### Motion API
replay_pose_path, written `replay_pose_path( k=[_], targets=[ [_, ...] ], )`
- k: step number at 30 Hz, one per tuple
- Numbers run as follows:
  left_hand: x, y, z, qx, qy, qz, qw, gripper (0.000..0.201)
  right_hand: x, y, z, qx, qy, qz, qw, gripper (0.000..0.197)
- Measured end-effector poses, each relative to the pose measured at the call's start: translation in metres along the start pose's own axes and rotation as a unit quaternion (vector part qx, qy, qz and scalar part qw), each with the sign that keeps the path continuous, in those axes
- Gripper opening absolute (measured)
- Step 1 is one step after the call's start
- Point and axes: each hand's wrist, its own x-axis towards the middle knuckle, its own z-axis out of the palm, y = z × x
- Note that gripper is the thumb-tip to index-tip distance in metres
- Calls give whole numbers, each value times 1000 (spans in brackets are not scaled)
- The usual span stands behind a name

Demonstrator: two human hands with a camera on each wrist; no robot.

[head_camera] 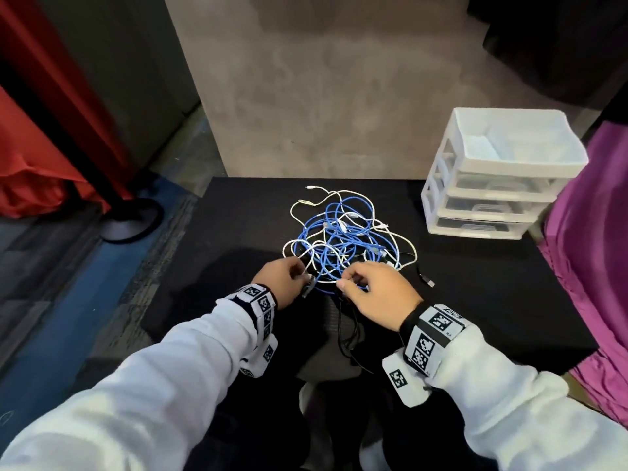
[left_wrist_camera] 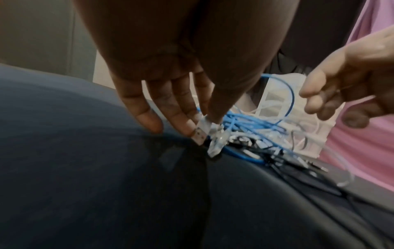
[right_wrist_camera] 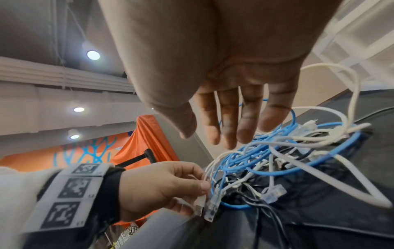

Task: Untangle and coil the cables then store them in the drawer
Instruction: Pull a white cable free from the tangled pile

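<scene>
Head view: cable tangle [head_camera: 346,232] mid-table, drawer unit [head_camera: 499,175] well apart at right; both hands at its near edge. Left wrist view: left hand [left_wrist_camera: 170,94] pinches two connectors [left_wrist_camera: 204,128]. Right wrist view: right hand [right_wrist_camera: 230,101] hovers, fingers nearly straight, gripping nothing.

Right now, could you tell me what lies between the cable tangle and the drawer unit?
Only bare black tabletop separates cable tangle from drawer unit, per the head view.
</scene>
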Motion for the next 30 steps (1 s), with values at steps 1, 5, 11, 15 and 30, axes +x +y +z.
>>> replay_pose_path(
  k=[1, 5, 11, 15, 30],
  targets=[
    [0, 2, -2, 0, 0, 8, 1000, 14, 0, -3, -1, 14, 2, -9, 1000, 18],
    [-8, 24, -26, -104, -13, 51, 993, 8, 2, -12, -8, 63, 66, -42, 995, 27],
    [-48, 96, -78, -252, -23, 230, 940, 22, 25, -34, -18, 123, 58, -133, 982, 23],
    [-48, 107, -131, -348, 95, 212, 908, 37, 33, -29, -48, 63, 115, -81, 988, 29],
    [-47, 64, -78, -100, 80, 254, 959, 31, 11, -13, -103, -84, 70, -107, 988, 45]
  ],
)
